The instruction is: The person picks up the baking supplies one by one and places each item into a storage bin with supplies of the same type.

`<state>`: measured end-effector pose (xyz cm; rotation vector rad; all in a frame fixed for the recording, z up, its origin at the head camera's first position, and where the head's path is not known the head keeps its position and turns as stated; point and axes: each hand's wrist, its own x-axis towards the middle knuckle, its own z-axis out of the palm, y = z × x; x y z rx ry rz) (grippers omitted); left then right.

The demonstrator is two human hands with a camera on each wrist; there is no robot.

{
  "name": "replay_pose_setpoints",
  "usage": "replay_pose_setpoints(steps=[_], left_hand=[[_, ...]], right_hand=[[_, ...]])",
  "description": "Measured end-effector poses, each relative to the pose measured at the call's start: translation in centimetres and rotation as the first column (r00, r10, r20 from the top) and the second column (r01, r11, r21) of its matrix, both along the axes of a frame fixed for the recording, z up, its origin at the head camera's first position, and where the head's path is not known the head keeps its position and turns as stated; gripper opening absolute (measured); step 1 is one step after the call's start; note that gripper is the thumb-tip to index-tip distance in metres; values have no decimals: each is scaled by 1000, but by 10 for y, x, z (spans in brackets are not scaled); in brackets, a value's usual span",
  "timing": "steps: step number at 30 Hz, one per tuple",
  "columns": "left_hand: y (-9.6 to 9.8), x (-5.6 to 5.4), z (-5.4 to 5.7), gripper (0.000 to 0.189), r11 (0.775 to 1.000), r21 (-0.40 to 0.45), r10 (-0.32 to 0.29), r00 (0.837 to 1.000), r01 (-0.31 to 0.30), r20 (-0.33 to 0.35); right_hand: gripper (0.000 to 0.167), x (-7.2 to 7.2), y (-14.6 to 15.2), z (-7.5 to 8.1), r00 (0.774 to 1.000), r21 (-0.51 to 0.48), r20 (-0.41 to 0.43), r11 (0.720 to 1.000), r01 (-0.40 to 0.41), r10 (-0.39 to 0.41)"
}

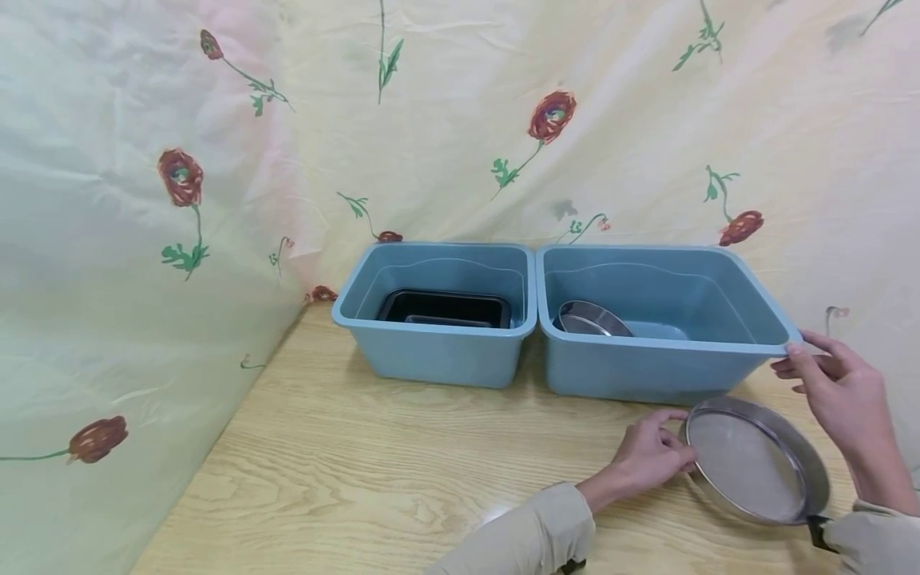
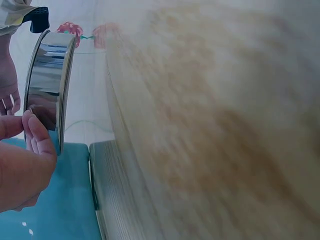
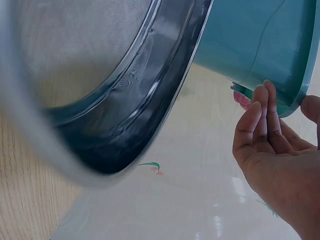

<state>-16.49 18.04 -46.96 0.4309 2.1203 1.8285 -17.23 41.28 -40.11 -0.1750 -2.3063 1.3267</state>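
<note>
A round metal sieve (image 1: 743, 463) with a fine mesh is held tilted above the wooden table by my left hand (image 1: 650, 451), which pinches its left edge between thumb and fingers. In the left wrist view the sieve's shiny side wall (image 2: 50, 85) stands upright beside that hand (image 2: 30, 165). My right hand (image 1: 844, 391) grips the front right corner of the right blue bin (image 1: 647, 371), thumb on the rim and fingers beneath. The right wrist view shows this hand (image 3: 280, 160) at the bin's lip (image 3: 305, 65). Inside that bin lies another round metal piece (image 1: 592, 318), partly hidden by the front wall.
To the left stands a second blue bin (image 1: 438, 355), its side close against the first. A black rectangular pan (image 1: 446, 307) lies in it. Flower-printed cloth (image 1: 431, 144) hangs behind and to the left of the wooden table (image 1: 374, 479).
</note>
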Motion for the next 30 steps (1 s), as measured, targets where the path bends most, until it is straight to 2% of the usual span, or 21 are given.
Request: replay_pose_setpoints(steps=[8,19,30], left_hand=[[-6,-2,0,53,1000,7,18,1000,-18,-2],[-14,-3,2,51,1000,19,1,1000,-1,-21],[-22,-3,4,52,998,56,-13,1000,14,-23]], right_hand=[[45,1,0,-1,1000,5,9,1000,-1,1],[49,-1,0,-1,999,31,36,999,26,-27],[49,-2,-1,0,999,24,33,1000,10,-10]])
